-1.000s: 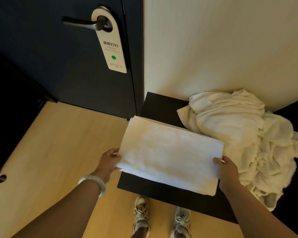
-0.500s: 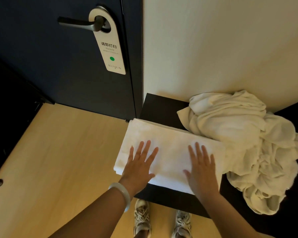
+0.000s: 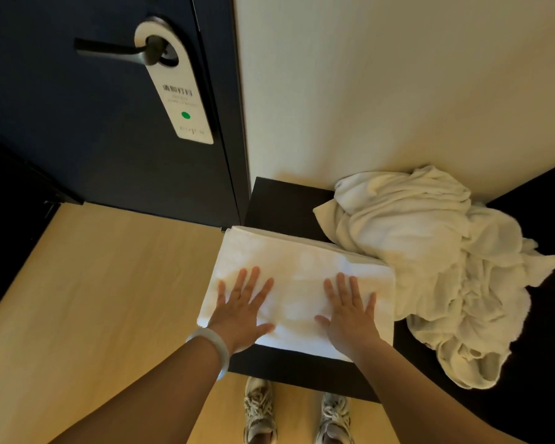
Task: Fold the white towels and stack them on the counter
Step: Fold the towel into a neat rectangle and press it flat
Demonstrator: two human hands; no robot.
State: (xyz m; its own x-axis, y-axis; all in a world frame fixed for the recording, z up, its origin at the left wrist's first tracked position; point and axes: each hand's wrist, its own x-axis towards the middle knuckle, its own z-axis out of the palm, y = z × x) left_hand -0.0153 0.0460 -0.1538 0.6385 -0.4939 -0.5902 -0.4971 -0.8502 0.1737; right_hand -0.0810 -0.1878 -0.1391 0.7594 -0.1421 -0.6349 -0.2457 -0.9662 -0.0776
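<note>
a folded white towel lies flat on the dark surface in the lower middle of the frame; its left end juts past the surface's left edge, over the pale wooden floor; both hands are laid on top of it, palms down; the left hand presses the towel's lower left part, its fingers straight and spread, gripping nothing; the right hand presses the lower right part the same way, spread flat, nothing caught in it; a pale bracelet sits on the left wrist; to the right, a heap of unfolded towels is bunched on the same surface against the cream wall, and it touches the folded towel's upper right corner; in the upper left of the frame stands a dark door, with a white door hanger bearing a green dot slung on its handle; at the bottom edge, a pair of light shoes shows on the floor just below the surface's near edge
</note>
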